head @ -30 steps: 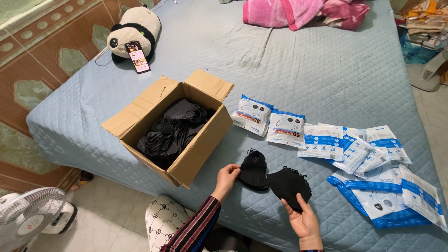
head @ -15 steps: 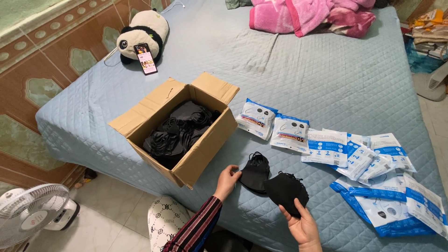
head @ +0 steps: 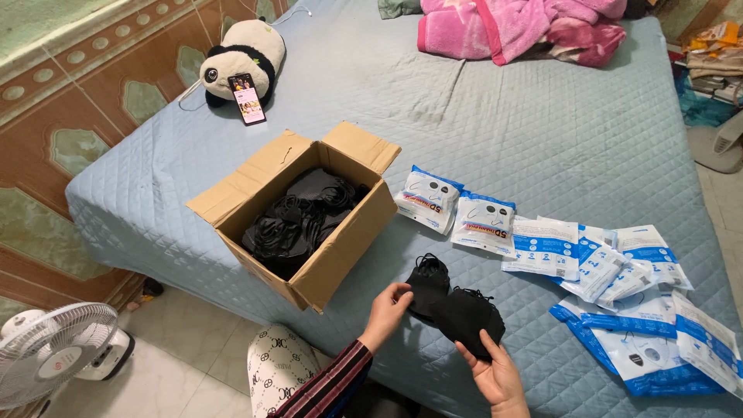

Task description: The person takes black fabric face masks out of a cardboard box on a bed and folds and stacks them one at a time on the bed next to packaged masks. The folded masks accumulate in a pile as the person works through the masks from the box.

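Note:
My left hand [head: 387, 306] pinches the edge of a stack of black face masks [head: 427, 282] resting on the blue quilted bed [head: 542, 131]. A second bunch of black masks [head: 467, 319] lies in my right hand [head: 495, 373], which holds it from below, close beside the first stack. Left of my hands stands an open cardboard box [head: 309, 213] filled with more black masks [head: 298, 217]. To the right, several white-and-blue flat packets [head: 604, 259] lie spread over the bed, two of them [head: 457, 210] with masks showing through.
A panda plush toy [head: 244, 58] with a phone [head: 248, 98] leaning on it sits at the bed's far left. Pink blankets [head: 526, 27] lie at the far end. A white fan [head: 58, 352] stands on the tiled floor at the lower left. Clutter sits at the right wall.
The view has shifted a little toward the bed's far end. My hands stay on the black masks, the right one lifting its bunch slightly closer to me.

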